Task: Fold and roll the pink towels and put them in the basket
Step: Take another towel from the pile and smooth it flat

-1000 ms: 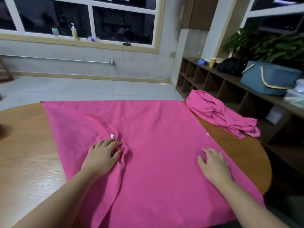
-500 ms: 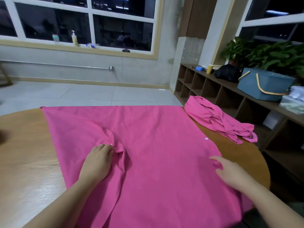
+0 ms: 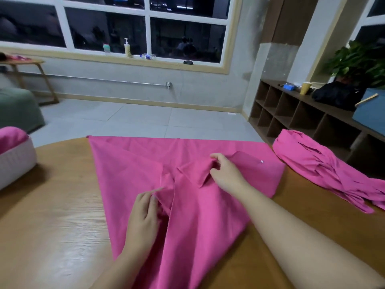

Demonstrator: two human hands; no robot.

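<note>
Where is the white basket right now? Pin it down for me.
In the head view the white basket sits at the far left edge of the wooden table, left of the spread pink towel, with a pink towel roll already in it.

Dim room with dark windows, grey tiled floor, wooden furniture.

A large white-framed window (image 3: 145, 28) shows darkness outside, with a pump bottle (image 3: 127, 47) on its pale wooden sill. Below it runs a grey wall (image 3: 125, 74) carrying a thin metal rail (image 3: 93, 80). The floor (image 3: 129, 119) is pale grey tile. A dark cubby shelf (image 3: 291, 115) lines the right wall under a leafy plant (image 3: 358, 61). A small wooden side table (image 3: 27, 69) stands far left.
</note>
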